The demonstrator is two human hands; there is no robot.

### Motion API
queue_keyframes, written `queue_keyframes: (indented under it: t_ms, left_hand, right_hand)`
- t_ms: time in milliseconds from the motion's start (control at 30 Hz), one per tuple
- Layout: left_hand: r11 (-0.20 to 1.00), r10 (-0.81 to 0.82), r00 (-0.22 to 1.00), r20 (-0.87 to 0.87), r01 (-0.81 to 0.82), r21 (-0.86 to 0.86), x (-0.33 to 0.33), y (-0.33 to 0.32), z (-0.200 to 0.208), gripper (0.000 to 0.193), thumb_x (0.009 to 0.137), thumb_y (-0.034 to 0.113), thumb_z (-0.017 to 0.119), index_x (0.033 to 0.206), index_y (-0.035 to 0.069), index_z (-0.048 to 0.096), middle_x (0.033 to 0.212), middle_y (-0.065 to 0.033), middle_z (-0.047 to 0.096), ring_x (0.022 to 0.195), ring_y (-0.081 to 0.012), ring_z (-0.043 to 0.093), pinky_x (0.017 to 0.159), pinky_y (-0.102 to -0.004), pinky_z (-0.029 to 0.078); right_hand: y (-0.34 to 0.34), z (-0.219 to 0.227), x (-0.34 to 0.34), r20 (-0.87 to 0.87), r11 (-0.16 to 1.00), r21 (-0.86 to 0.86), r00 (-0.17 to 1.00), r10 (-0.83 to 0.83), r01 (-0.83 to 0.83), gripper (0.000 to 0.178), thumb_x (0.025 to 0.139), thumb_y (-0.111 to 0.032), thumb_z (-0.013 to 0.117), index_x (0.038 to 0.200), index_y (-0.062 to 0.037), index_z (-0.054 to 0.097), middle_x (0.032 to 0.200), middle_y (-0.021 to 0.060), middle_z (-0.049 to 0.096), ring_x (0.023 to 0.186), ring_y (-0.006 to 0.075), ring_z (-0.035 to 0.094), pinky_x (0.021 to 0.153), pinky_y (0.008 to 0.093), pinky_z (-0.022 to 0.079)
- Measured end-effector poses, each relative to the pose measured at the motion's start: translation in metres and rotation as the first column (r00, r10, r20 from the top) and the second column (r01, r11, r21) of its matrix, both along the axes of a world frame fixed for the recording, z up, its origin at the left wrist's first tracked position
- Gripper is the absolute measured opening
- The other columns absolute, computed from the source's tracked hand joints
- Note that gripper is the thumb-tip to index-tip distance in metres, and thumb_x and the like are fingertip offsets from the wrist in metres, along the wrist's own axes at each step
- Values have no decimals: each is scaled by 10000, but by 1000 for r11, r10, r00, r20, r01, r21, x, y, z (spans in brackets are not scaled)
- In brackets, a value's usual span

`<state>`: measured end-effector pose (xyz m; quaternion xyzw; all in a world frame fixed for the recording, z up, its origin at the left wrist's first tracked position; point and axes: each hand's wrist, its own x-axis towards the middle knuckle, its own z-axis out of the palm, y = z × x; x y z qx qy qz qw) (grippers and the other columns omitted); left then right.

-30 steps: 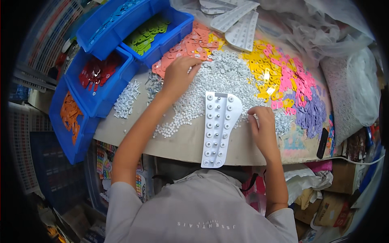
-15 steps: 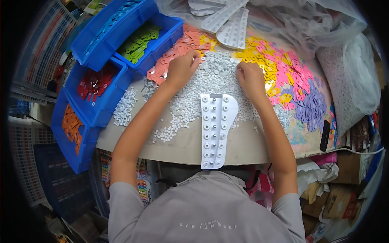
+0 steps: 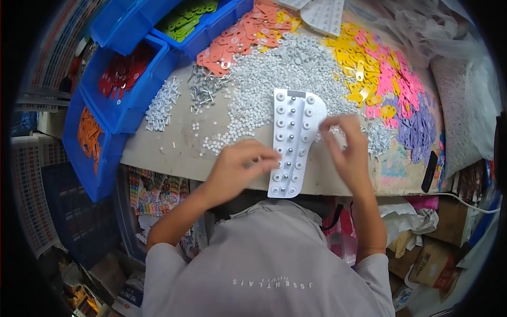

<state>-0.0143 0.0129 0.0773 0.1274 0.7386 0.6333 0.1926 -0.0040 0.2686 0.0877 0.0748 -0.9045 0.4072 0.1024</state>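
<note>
A white board [image 3: 289,142] with one rounded side lies near the table's front edge. White rings line both its long sides, and a row of small metal pins runs down its middle. My left hand [image 3: 237,165] is at the board's left edge, thumb and forefinger drawn together at a ring. On the other side my right hand [image 3: 347,150] hovers by the rounded edge, its fingers curled toward the thumb. Whatever either hand holds is too small or blurred to make out. Beyond the board spreads a heap of small white round pieces [image 3: 253,84].
Blue bins [image 3: 111,142] with red, orange and green tags stand at the left. Silver and white rivets [image 3: 162,105] lie near them. Coral tags [image 3: 232,39], yellow tags [image 3: 359,58], pink tags [image 3: 396,74] and purple tags [image 3: 417,129] ring the heap. A dark bar-shaped object [image 3: 430,171] sits at the right edge.
Both hands have come back from the heap of white pieces to the two sides of the board. The view has shifted, so the table's things sit higher in the picture.
</note>
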Motion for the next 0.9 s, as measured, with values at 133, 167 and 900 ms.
queue_keyframes:
  t_ms: [133,167,900]
  left_hand:
    - [976,-201,918,-343,157,-151,35,-3,-15,123,782,66,790,892,55,736,883,-36,669,887,-212,602,860,-356,440]
    - [969,-213,921,-325,157,-191,42,-2,-17,127,772,69,789,889,71,740,867,-39,657,899,-236,586,872,-367,422]
    - [969,-100,711,-696,-90,-230,69,1,-48,221,704,97,830,894,98,716,853,-2,627,804,-234,573,751,-381,410]
  right_hand:
    - [-23,3,59,166,986,-72,973,160,-150,132,805,37,692,914,-17,644,944,110,641,955,302,575,872,378,446]
    - [-26,0,68,205,982,-89,962,179,-164,125,806,35,694,910,-16,645,943,107,641,948,300,574,861,376,449]
    - [-41,-33,100,107,991,-16,985,136,-135,203,751,68,742,907,-11,641,890,98,606,854,301,570,744,376,463]
